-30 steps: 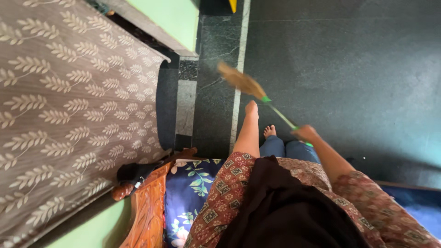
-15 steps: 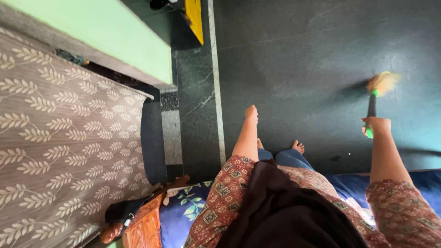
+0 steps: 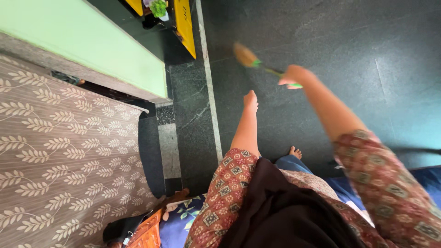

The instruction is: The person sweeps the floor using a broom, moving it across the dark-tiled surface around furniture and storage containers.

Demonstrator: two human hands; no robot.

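Note:
My right hand (image 3: 293, 75) is stretched out forward over the dark stone floor (image 3: 330, 50), closed around the green handle of a small straw broom (image 3: 250, 59). The broom's bristle head points up and to the left and is blurred by motion. My left hand (image 3: 251, 100) hangs at my side with the fingers loosely together and holds nothing. Below it my bare foot (image 3: 296, 151) shows at the hem of blue trousers. I wear a red patterned top with a dark scarf down the front.
A brown curtain (image 3: 64, 151) with a leaf pattern fills the left. A light green wall (image 3: 92, 46) runs above it. A yellow object (image 3: 183, 23) with a small plant stands at the top. A carved wooden seat (image 3: 147, 232) with a blue floral cushion sits at bottom left.
My right hand has swung the broom from the far right up and to the left, ahead of me. The view has shifted slightly forward; my left hand stays at my side.

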